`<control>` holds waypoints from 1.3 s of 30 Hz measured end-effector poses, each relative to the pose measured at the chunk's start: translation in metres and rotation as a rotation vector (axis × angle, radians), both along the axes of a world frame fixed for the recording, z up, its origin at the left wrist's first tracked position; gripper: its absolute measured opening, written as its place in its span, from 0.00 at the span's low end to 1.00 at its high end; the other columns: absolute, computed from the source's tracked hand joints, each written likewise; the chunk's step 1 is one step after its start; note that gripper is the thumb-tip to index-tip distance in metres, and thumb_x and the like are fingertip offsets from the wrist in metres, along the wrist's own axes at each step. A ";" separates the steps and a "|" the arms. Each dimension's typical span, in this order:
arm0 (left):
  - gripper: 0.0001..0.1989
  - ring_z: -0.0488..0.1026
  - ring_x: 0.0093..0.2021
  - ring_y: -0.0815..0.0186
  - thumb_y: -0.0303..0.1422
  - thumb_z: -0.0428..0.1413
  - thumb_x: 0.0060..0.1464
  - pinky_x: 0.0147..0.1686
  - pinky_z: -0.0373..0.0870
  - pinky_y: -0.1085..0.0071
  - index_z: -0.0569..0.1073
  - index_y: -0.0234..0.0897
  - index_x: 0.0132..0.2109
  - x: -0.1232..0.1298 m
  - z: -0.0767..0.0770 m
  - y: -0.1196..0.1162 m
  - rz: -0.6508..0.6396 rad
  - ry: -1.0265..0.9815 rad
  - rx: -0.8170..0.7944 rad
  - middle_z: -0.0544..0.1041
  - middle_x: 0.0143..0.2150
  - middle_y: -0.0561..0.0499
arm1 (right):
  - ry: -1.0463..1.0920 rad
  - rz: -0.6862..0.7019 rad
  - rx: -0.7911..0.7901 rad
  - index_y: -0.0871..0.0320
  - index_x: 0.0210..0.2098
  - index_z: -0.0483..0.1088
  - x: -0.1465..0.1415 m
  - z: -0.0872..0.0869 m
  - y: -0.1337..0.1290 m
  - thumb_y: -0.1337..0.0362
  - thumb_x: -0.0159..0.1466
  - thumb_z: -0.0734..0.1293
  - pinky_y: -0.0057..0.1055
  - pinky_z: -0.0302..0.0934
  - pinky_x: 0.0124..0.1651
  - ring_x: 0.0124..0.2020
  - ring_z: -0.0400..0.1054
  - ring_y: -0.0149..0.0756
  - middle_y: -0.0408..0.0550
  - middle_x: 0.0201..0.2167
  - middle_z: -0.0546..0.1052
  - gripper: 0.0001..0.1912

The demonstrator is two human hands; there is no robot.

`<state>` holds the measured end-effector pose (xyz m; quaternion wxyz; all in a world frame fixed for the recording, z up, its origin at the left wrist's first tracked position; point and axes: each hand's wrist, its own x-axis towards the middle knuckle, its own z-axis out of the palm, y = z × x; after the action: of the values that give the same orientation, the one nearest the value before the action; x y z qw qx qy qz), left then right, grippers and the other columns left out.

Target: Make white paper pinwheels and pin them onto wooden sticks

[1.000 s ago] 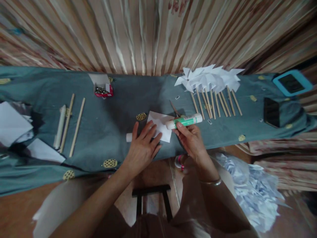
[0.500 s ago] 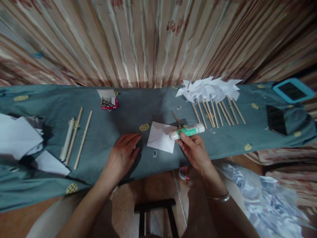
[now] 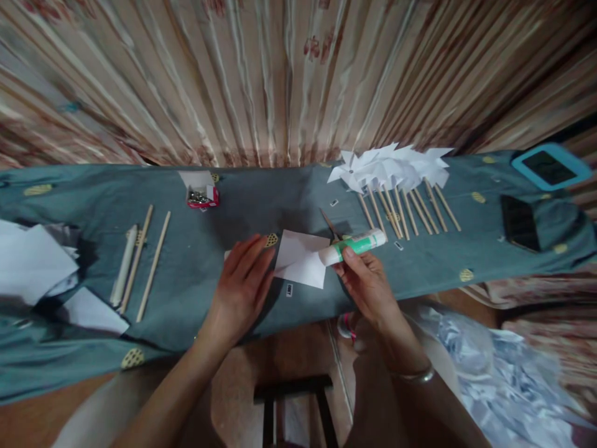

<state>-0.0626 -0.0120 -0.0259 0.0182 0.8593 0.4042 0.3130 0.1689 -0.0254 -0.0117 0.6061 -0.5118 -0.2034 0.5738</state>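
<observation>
In my right hand (image 3: 366,277) is a green and white glue stick (image 3: 353,247), gripped between thumb and fingers and tilted with its left end over the paper. A square of white paper (image 3: 301,256) lies on the cloth under that end. My left hand (image 3: 242,280) is at the paper's left side, palm down with fingers stretched out. A small white piece (image 3: 227,254) peeks out at the left of its fingers; most of it is hidden. Behind the glue stick lies a pair of scissors (image 3: 330,223), partly covered.
Several white paper pinwheels (image 3: 392,168) on wooden sticks lie at the back right. A red box of metal pins (image 3: 202,194) stands back left. Loose sticks (image 3: 153,266) and stacked paper (image 3: 35,261) lie left. A dark phone (image 3: 520,223) and blue-framed tablet (image 3: 550,167) lie far right.
My left hand has moved up and right, its fingers spreading out by the paper. A small white piece now shows beside it. My right hand still holds the glue stick over the paper.
</observation>
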 end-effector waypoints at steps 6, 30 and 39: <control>0.21 0.57 0.70 0.47 0.30 0.52 0.64 0.63 0.65 0.45 0.64 0.31 0.62 0.042 -0.011 -0.026 -0.116 0.063 -0.106 0.66 0.65 0.32 | 0.033 0.004 -0.046 0.54 0.27 0.79 -0.005 0.004 0.000 0.58 0.46 0.81 0.21 0.69 0.36 0.30 0.73 0.25 0.40 0.28 0.81 0.13; 0.23 0.51 0.72 0.40 0.36 0.54 0.63 0.64 0.56 0.37 0.66 0.36 0.63 0.048 -0.023 -0.025 -0.085 0.167 -0.261 0.58 0.70 0.29 | 0.095 0.038 -0.084 0.55 0.29 0.77 0.004 0.005 -0.003 0.57 0.49 0.79 0.21 0.65 0.27 0.23 0.69 0.24 0.38 0.24 0.78 0.13; 0.22 0.50 0.73 0.43 0.36 0.55 0.62 0.65 0.54 0.37 0.67 0.40 0.62 0.050 -0.021 -0.026 -0.065 0.161 -0.292 0.58 0.71 0.34 | 0.076 -0.030 -0.111 0.55 0.26 0.73 0.000 0.005 -0.002 0.61 0.48 0.78 0.21 0.63 0.25 0.24 0.66 0.24 0.38 0.25 0.77 0.12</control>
<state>-0.0122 -0.0384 -0.0470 0.1204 0.8824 0.4175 0.1803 0.1687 -0.0270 -0.0068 0.5927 -0.5254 -0.1403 0.5941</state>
